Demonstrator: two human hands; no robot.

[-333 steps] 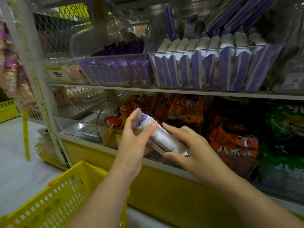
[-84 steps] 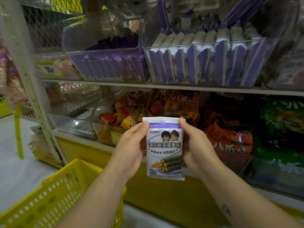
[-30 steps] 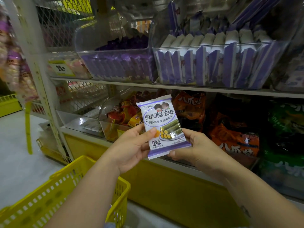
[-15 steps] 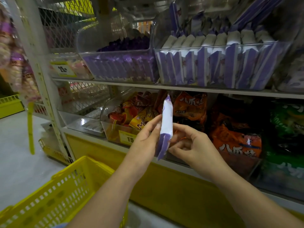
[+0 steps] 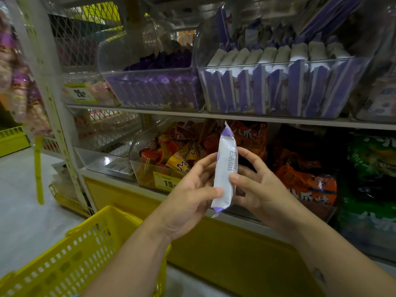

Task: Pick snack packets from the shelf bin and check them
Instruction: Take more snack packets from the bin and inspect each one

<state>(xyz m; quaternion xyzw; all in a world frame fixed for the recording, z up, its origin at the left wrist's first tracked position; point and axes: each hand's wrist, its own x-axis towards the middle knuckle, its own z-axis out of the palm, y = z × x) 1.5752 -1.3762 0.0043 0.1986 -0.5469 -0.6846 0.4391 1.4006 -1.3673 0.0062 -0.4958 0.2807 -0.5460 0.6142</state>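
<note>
The snack packet (image 5: 225, 168) stood nearly edge-on to the camera. Its front face was turned away, and the print on its back panel was too small to read. Part of the right hand (image 5: 259, 189) lay hidden behind the packet. The left hand (image 5: 188, 198) covered the right end of the yellow price tag (image 5: 164, 181), so only "15" was legible. The yellow basket (image 5: 64, 260) was cut off by the left and bottom edges. The hanging packets (image 5: 19, 93) at far left were blurred. The green packets (image 5: 372, 159) were cut off by the right edge.

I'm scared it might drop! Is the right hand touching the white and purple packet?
Touching. The head view shows the right hand pinching the snack packet: its thumb lies on the printed side and its fingers are behind.
</note>
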